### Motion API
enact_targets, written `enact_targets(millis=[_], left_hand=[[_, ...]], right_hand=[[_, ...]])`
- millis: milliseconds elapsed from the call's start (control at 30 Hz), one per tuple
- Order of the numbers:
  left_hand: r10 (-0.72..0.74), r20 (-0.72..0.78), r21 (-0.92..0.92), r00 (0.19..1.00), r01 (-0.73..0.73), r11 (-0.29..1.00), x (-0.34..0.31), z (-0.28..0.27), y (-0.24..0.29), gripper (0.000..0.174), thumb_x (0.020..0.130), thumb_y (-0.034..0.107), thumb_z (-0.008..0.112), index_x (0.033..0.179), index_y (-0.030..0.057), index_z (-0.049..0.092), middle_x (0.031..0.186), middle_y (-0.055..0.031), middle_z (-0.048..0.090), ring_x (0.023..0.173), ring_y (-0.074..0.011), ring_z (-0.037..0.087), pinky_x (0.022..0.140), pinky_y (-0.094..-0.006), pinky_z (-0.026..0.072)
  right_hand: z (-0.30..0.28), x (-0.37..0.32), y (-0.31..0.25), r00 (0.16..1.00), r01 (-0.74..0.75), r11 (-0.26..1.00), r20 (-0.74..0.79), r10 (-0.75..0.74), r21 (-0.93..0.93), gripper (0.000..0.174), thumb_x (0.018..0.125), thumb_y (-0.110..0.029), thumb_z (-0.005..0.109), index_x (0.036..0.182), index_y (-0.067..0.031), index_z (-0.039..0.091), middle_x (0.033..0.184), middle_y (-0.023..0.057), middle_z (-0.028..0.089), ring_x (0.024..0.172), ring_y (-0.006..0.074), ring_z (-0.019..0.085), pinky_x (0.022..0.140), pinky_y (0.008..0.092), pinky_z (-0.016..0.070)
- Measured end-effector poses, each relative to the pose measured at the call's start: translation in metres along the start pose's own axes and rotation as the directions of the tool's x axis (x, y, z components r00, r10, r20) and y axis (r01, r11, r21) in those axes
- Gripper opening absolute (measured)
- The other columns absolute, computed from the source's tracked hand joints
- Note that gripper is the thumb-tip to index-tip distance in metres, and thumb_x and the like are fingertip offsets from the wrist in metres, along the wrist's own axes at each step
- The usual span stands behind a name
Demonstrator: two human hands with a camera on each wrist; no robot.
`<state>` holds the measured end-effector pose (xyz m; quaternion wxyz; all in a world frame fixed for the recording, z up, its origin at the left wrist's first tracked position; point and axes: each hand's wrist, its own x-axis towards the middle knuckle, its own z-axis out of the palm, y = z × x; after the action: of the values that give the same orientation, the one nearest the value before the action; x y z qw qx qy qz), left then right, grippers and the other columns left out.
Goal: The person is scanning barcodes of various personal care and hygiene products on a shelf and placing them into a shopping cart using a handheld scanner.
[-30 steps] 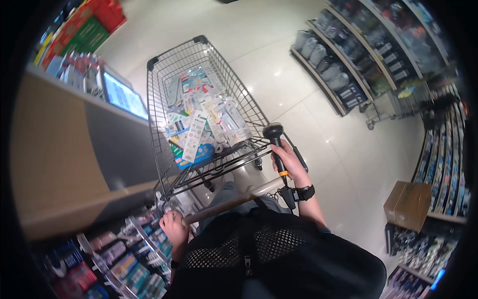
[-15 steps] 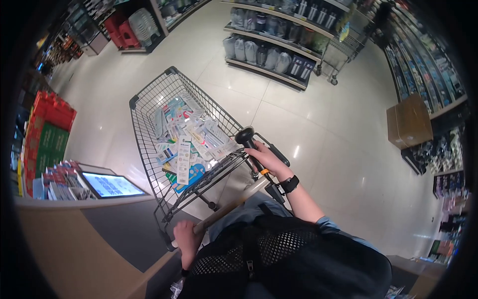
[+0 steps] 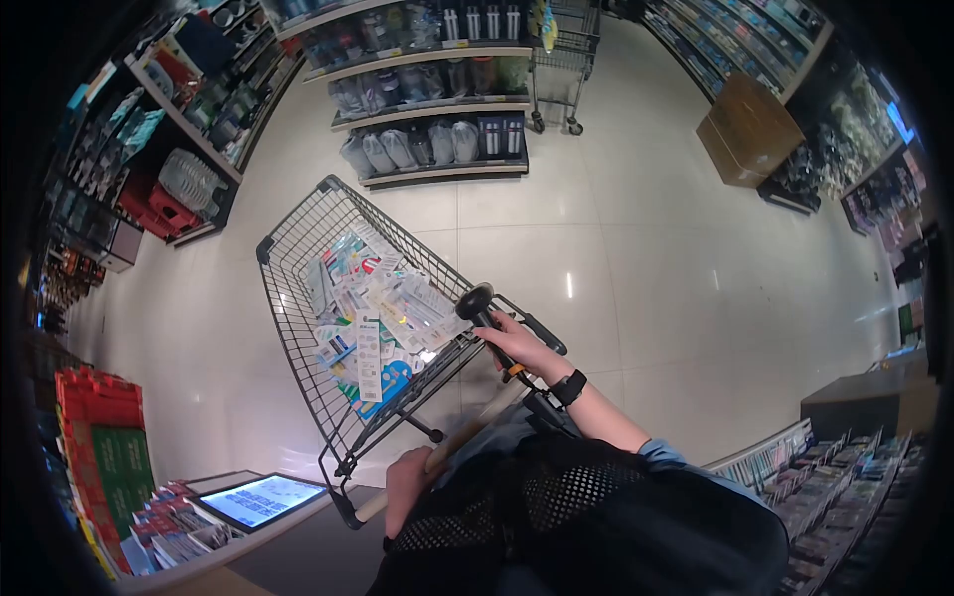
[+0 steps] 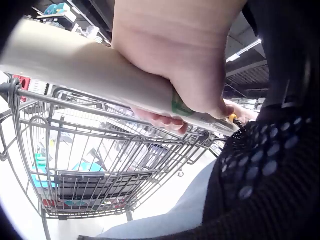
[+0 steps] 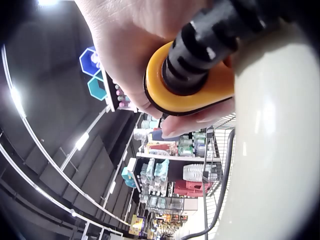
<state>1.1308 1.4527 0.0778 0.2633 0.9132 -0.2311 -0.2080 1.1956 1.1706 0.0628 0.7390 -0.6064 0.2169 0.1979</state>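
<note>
My left hand point(image 3: 405, 482) grips the pale handlebar point(image 3: 477, 417) of a wire shopping cart point(image 3: 286, 333). In the left wrist view its fingers curl round the bar point(image 4: 90, 65). A black handheld barcode scanner point(image 3: 474, 301) is held upright in my right hand point(image 3: 522, 348), beside the bar's right end. The right wrist view shows the scanner's orange base point(image 5: 156, 75) and its thick black cable end, close to the bar. Many flat carded packs lie heaped in the cart, among them a long white one point(image 3: 368, 356) on a blue one point(image 3: 396, 377).
A counter with a lit screen point(image 3: 263, 500) stands close at the cart's left, red and green boxes point(image 3: 117, 457) beyond it. Ahead is a shelf of bottles point(image 3: 427, 149). Another cart point(image 3: 564, 65) stands behind it, and a cardboard box point(image 3: 750, 129) is at the right.
The view has swung leftward, so the shelf ahead moved from the right to the centre and the screen dropped lower left. Both hands keep their holds on the bar and the scanner.
</note>
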Motion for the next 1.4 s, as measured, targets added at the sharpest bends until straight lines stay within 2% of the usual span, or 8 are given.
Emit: enact_targets(millis=[33,100,200,433,567,700,1100,1400], left_hand=[[-0.006,0.045,-0.038,0.999,0.008,0.999,0.005,-0.003,-0.002,0.028,0.070,0.030,0.065,0.075,0.0049,0.055,0.072,-0.0147,0.056,0.074,-0.0341,0.055,0.063,-0.0413,0.0427],[0.015,0.105,-0.038,0.994,-0.011,0.999,0.020,-0.013,-0.011,0.026,0.071,0.027,0.064,0.076,0.0032,0.054,0.072,-0.0172,0.055,0.075,-0.0367,0.054,0.065,-0.0423,0.0422],[0.104,0.271,-0.071,0.957,-0.088,0.994,0.063,-0.074,0.019,0.027,0.077,0.030,0.058,0.078,0.0025,0.054,0.075,-0.0189,0.055,0.077,-0.0379,0.054,0.066,-0.0430,0.0420],[0.238,0.405,0.061,0.883,-0.285,0.957,0.136,-0.100,0.022,0.030,0.078,0.033,0.058,0.078,0.0037,0.053,0.076,-0.0160,0.057,0.076,-0.0345,0.055,0.065,-0.0415,0.0435],[0.343,0.430,0.083,0.835,-0.415,0.906,0.168,-0.103,0.008,0.033,0.077,0.036,0.058,0.077,0.0038,0.053,0.073,-0.0145,0.057,0.073,-0.0327,0.056,0.061,-0.0394,0.0447],[0.400,0.470,0.113,0.787,-0.503,0.857,0.207,-0.099,0.021,0.033,0.077,0.037,0.059,0.077,0.0036,0.054,0.071,-0.0140,0.057,0.072,-0.0321,0.056,0.060,-0.0392,0.0446],[0.502,0.626,-0.065,0.597,-0.601,0.796,0.301,-0.095,0.060,0.033,0.076,0.037,0.059,0.078,0.0041,0.056,0.073,-0.0142,0.058,0.072,-0.0322,0.057,0.061,-0.0395,0.0452],[0.617,0.666,-0.197,0.420,-0.699,0.688,0.332,-0.079,0.098,0.032,0.077,0.038,0.059,0.075,0.0057,0.056,0.067,-0.0118,0.055,0.067,-0.0305,0.056,0.058,-0.0390,0.0443]], right_hand=[[0.004,-0.004,0.000,0.995,0.051,0.997,-0.090,-0.045,0.060,0.040,0.083,-0.028,0.056,0.109,-0.0021,0.041,0.062,0.0004,0.044,0.044,0.0085,0.046,0.040,0.0227,0.0396],[0.000,-0.005,0.005,0.993,0.003,1.000,-0.117,0.000,0.025,0.060,0.079,-0.036,0.058,0.122,-0.0006,0.036,0.102,0.0081,0.050,0.069,0.0108,0.050,0.048,0.0253,0.0446],[-0.015,-0.007,-0.048,0.983,0.010,0.996,-0.181,0.006,0.090,0.061,0.079,-0.035,0.058,0.121,0.0026,0.036,0.097,0.0082,0.050,0.071,0.0104,0.050,0.048,0.0240,0.0445],[-0.039,-0.008,-0.074,0.931,0.129,0.967,-0.363,-0.042,0.220,0.059,0.079,-0.033,0.059,0.119,0.0045,0.037,0.087,0.0077,0.050,0.055,0.0094,0.049,0.044,0.0218,0.0415],[-0.040,-0.002,-0.065,0.897,0.161,0.946,-0.442,-0.021,0.281,0.055,0.080,-0.031,0.059,0.120,0.0009,0.039,0.079,0.0023,0.047,0.055,0.0059,0.047,0.042,0.0202,0.0422],[-0.063,-0.003,-0.064,0.864,0.196,0.916,-0.503,0.008,0.350,0.057,0.080,-0.031,0.058,0.120,0.0040,0.037,0.088,0.0084,0.050,0.055,0.0090,0.049,0.043,0.0218,0.0417],[-0.100,-0.008,-0.052,0.755,0.256,0.832,-0.639,0.147,0.493,0.058,0.080,-0.029,0.059,0.121,0.0034,0.036,0.092,0.0079,0.052,0.058,0.0094,0.050,0.043,0.0224,0.0419],[-0.109,-0.048,-0.049,0.623,0.394,0.766,-0.760,0.184,0.508,0.041,0.081,-0.025,0.059,0.109,0.0001,0.043,0.074,0.0026,0.049,0.049,0.0091,0.048,0.041,0.0229,0.0397]])
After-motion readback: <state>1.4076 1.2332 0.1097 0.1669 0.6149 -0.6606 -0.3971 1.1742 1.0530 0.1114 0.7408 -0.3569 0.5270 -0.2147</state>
